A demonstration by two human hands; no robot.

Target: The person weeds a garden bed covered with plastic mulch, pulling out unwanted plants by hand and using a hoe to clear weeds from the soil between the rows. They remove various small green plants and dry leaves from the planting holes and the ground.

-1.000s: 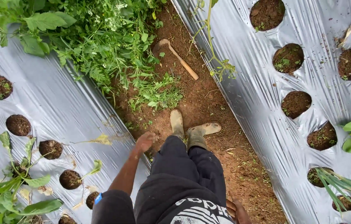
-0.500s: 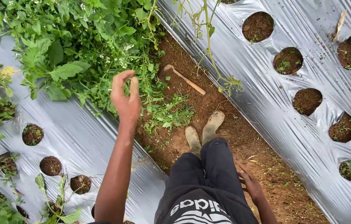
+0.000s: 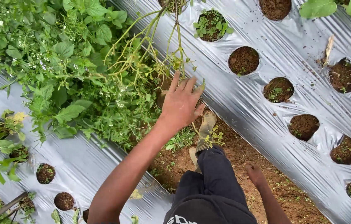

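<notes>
The left hand is stretched out over the furrow of bare reddish-brown soil, back of the hand to the camera, fingers spread and slightly curled. Its fingertips touch, or come very near, the thin yellow-green drooping stems that hang down from above; whether any stem is actually pinched underneath cannot be told, as the palm side is hidden. Nothing shows closed in the hand, so it reads as released and reaching.

Just left of that hand stands a dense mass of leafy green weeds with tiny white flowers, spilling over the edge of the shiny silver plastic mulch sheet. Below the hand, a mud-coated rubber boot rests on the soil, with small green sprouts beside it. Right of the hand the second silver mulch strip runs diagonally, with round planting holes filled with dark soil.

The right hand hangs low beside the dark trouser leg, fingers loosely bent, empty and touching nothing.

As a judgement, the step in hand is the approach to the overhanging stems and the weeds at the furrow's edge. A firm hold would call for the fingers to close round the stems low down, clear of the plastic edge.
</notes>
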